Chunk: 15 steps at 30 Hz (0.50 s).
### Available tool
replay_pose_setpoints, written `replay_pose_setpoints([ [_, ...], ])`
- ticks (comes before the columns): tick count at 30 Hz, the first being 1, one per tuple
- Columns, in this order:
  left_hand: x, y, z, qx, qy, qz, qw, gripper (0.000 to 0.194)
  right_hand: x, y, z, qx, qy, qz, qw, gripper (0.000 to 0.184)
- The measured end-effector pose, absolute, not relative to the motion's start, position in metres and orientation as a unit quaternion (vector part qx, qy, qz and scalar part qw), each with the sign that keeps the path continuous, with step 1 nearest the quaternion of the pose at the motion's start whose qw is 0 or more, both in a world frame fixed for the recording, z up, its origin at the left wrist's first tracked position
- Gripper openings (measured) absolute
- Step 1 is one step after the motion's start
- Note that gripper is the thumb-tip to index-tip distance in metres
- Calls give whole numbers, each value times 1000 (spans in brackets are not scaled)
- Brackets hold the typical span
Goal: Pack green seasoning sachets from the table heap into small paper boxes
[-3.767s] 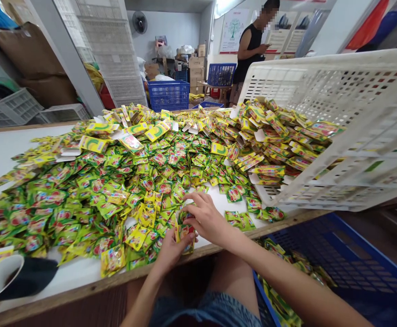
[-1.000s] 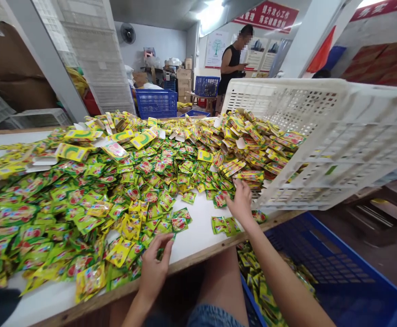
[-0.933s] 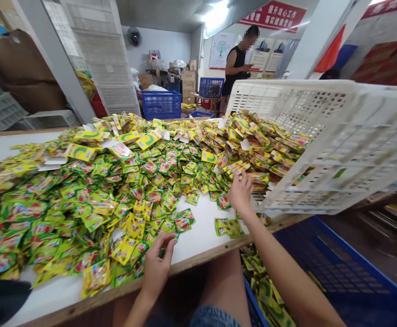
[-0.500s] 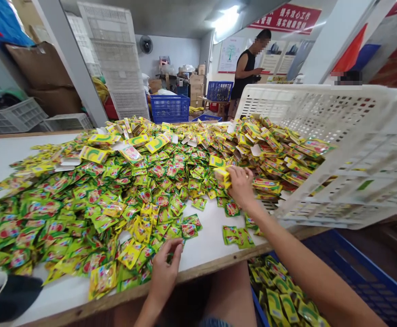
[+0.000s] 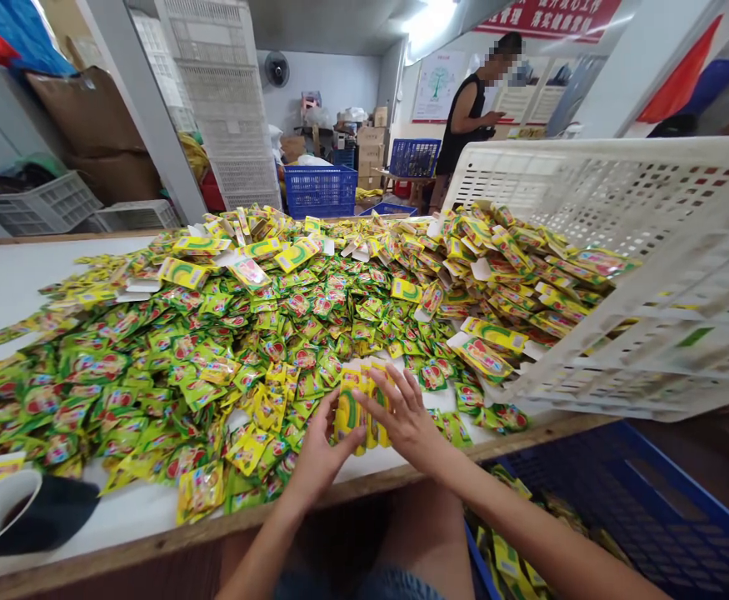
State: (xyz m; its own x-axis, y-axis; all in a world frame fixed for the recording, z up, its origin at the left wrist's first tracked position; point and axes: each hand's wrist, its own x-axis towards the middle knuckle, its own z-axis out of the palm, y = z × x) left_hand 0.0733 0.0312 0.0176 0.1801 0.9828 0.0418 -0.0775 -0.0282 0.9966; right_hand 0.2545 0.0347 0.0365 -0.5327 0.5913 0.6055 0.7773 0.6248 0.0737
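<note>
Cartons [image 5: 345,414], yellow with a curved green band, sit side by side between the person's hands, in a short row over the white surface [image 5: 2,283] near its wooden edge. The left hand [image 5: 322,450] is closed around their left side, thumb across the near end; the right hand [image 5: 412,425] touches the other side with fingers spread, and whether it clasps or only steadies I cannot tell. Holding from both sides probably keeps the row squared and together. The row thus lies inside the two-handed grip, touching both palms' fingers.

Green sachets [image 5: 170,367] printed with red fruit form a heap beyond and left of the grip, likely massed there for easy reach. A white perforated basket [image 5: 595,154] lies tipped at the right, mouth towards the heap, presumably so the piled boxes [image 5: 539,292] spill within the right arm's reach. Below the edge, a blue crate [image 5: 645,467] holds yellow packs [image 5: 505,560].
</note>
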Motion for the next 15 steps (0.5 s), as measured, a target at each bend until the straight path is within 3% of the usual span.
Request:
replay_pose_setpoints([
  [5, 85, 30, 13, 488, 372, 468, 636, 55, 251, 27, 27, -471, -780, 5, 411, 74],
  [10, 103, 33, 15, 405, 384, 489, 670, 48, 240, 22, 17, -509, -623, 271, 528, 45],
  [13, 109, 35, 13, 381, 386, 495, 678, 46, 235, 20, 18, -523, -536, 362, 555, 39],
  [15, 111, 35, 12, 372, 386, 498, 681, 43, 234, 18, 19, -527, -534, 382, 540, 48],
])
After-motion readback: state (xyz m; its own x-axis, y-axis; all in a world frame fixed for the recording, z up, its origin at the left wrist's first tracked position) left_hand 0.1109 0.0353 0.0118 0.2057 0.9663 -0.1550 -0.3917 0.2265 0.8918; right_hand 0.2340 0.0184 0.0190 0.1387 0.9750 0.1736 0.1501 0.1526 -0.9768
